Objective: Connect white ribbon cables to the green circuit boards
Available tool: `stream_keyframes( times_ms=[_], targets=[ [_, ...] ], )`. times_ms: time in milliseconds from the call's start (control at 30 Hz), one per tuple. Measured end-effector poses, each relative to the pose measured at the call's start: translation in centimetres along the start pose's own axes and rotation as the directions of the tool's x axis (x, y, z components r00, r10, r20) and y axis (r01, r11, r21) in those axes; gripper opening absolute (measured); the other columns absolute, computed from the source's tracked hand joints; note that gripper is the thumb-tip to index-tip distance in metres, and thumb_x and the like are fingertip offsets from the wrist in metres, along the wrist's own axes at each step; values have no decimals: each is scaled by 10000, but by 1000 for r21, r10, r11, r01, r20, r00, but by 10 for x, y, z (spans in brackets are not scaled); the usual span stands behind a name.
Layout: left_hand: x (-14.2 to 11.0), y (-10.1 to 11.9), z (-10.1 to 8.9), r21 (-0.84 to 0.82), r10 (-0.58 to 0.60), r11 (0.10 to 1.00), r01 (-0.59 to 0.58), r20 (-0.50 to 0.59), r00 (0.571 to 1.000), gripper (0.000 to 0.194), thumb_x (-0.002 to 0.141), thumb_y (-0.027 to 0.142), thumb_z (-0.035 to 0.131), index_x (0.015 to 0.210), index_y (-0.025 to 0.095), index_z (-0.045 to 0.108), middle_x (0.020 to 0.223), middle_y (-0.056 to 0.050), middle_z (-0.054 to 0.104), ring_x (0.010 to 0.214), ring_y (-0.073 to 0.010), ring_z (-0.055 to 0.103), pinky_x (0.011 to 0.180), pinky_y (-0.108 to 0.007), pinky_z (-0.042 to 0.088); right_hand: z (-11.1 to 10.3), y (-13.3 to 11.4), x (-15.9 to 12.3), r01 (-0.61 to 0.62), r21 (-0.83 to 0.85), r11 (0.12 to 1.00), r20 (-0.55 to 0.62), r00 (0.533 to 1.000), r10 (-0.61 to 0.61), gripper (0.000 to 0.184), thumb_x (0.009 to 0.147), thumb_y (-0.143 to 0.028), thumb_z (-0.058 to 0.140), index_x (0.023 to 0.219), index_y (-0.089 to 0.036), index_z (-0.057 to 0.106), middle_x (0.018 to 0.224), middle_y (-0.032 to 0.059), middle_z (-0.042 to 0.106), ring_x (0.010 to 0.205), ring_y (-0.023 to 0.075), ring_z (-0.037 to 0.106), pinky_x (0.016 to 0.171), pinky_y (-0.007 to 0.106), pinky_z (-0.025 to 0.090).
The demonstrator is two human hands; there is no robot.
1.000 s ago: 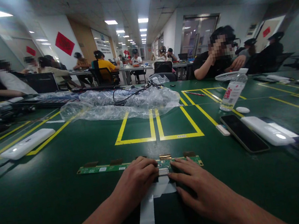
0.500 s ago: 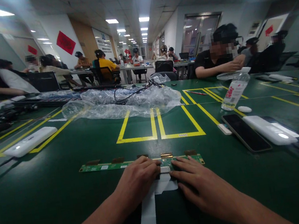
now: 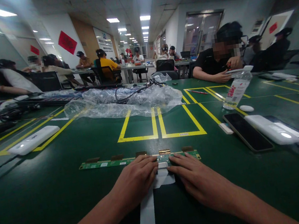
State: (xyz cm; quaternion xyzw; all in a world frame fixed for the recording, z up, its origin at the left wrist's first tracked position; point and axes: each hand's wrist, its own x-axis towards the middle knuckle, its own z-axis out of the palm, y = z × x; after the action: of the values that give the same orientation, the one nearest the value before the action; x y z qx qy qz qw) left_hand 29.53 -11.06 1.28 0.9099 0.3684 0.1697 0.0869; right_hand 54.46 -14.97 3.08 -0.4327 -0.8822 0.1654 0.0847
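Note:
A long, narrow green circuit board with several copper-brown tabs along its far edge lies across the table before me. A white flat ribbon cable meets the board's near side at its connector, folds sideways, and runs toward me to a blue end. My left hand is closed, its fingertips pinching the left side of the cable's end over the board. From the right, my right hand grips the same end, index fingertip beside the connector and other fingers resting on the board. Both thumbs are mostly hidden.
Beyond the board, yellow tape marks rectangles on the green table. Clear plastic wrap with black cables lies farther back. At right are a phone, a white power bank and a bottle; another white power bank is left.
My right thumb has drawn in under the hand, and the board's right end has shifted slightly left. The cable's blue end now shows. A co-worker across the table has lowered one hand.

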Motion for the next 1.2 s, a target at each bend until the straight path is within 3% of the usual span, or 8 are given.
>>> stream_keyframes(
  times_ms=[133, 300, 400, 533, 633, 700, 1067, 1200],
  targets=[
    [-8, -3, -5, 51, -67, 997, 62, 110, 992, 456, 1035, 346, 330, 1447, 205, 466, 1500, -46, 443, 1389, -221, 411, 1164, -452, 347, 1, 5, 2, 12, -37, 999, -39, 999, -13, 606, 889, -72, 434, 1458, -280, 417, 1567, 52, 353, 1463, 232, 240, 1189, 541, 179],
    [-11, -24, -10, 153, -254, 961, 230, 170, 952, 552, 1023, 480, 281, 1495, 217, 396, 1547, -31, 356, 1429, -224, 343, 1186, -431, 302, 0, 11, -2, -33, -24, 999, -184, 982, 28, 473, 944, -156, 427, 1399, -269, 493, 1532, 58, 408, 1433, 248, 312, 1169, 545, 260],
    [-17, -65, -21, 237, -411, 895, 378, 108, 905, 611, 1011, 513, 270, 1489, 157, 406, 1540, -74, 370, 1425, -246, 350, 1183, -433, 290, 0, 12, -5, -38, -14, 999, -197, 980, 35, 432, 968, -202, 412, 1383, -271, 512, 1521, 57, 422, 1418, 241, 340, 1148, 528, 317],
    [-39, -143, -52, 327, -649, 716, 617, -16, 761, 621, 996, 416, 275, 1397, -15, 472, 1446, -223, 467, 1343, -357, 445, 1100, -511, 357, 2, 10, -7, -45, 6, 999, -174, 984, 45, 424, 972, -240, 430, 1386, -267, 518, 1520, 61, 422, 1414, 249, 346, 1142, 521, 329],
    [-60, -190, -74, 349, -745, 609, 713, -59, 665, 590, 989, 388, 257, 1309, -24, 532, 1346, -256, 549, 1177, -386, 579, 973, -505, 453, 3, 9, -7, -53, 29, 998, -157, 986, 57, 416, 971, -251, 444, 1378, -276, 531, 1518, 56, 426, 1413, 255, 347, 1139, 514, 336],
    [-70, -207, -81, 352, -775, 571, 742, -69, 628, 592, 989, 413, 261, 1307, -9, 526, 1324, -245, 569, 1130, -381, 599, 937, -494, 466, 3, 9, -6, -59, 38, 998, -147, 987, 64, 420, 970, -250, 448, 1380, -281, 529, 1516, 54, 430, 1413, 254, 348, 1139, 510, 337],
    [-81, -222, -77, 303, -816, 541, 784, -36, 577, 870, 960, 628, 253, 1415, -107, 354, 1504, -303, 320, 1374, -408, 364, 1084, -478, 340, 4, 6, -6, -54, 83, 995, -125, 990, 64, 424, 970, -265, 463, 1387, -296, 526, 1511, 56, 432, 1402, 265, 364, 1131, 516, 348],
    [-75, -207, -79, 349, -842, 499, 793, -21, 540, 927, 954, 652, 224, 1470, -117, 250, 1548, -316, 184, 1429, -433, 242, 1119, -544, 268, 3, 6, -6, -63, 79, 995, -122, 990, 73, 419, 971, -269, 459, 1384, -294, 531, 1510, 59, 434, 1400, 267, 366, 1127, 523, 347]
  ],
)
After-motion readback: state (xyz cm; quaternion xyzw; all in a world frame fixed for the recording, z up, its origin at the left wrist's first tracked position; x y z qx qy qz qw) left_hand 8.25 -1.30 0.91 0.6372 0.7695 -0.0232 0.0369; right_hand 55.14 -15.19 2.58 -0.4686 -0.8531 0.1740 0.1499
